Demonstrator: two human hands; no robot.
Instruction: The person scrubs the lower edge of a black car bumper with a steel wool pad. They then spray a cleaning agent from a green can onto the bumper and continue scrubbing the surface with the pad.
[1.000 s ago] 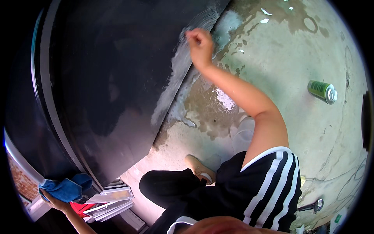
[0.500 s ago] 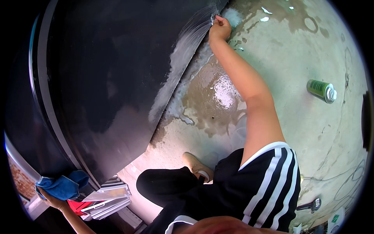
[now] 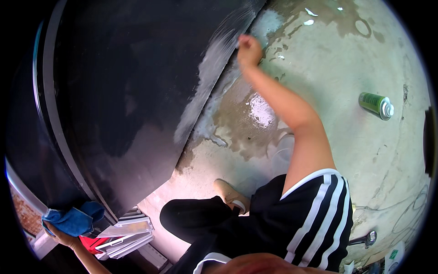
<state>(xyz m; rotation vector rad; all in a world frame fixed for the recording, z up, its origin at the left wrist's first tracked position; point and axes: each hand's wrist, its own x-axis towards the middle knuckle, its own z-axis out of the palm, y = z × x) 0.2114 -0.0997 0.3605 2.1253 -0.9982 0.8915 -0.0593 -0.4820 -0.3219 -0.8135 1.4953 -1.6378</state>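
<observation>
A large black panel (image 3: 123, 91) with a slanting lower edge fills the left and upper part of the view. Streaked white foam (image 3: 207, 68) coats the panel along that edge. Just off the edge, beside the upper foam streaks, is my right hand (image 3: 250, 51), its fingers curled together and slightly blurred; whatever they pinch is hidden. At the lower left, my left hand (image 3: 63, 237) presses a bunched blue cloth (image 3: 73, 219) against the end of the panel's frame, fingers partly under the cloth.
Wet brown puddles (image 3: 237, 118) and white suds (image 3: 267, 25) lie on the concrete floor along the panel. A green spray can (image 3: 375, 106) lies on its side at right. White and red racks or trays (image 3: 123, 239) sit at lower left; a black-handled tool (image 3: 365, 239) lies at lower right.
My right hand has moved down and slightly left along the panel's edge, toward me. My left hand and the cloth have hardly moved.
</observation>
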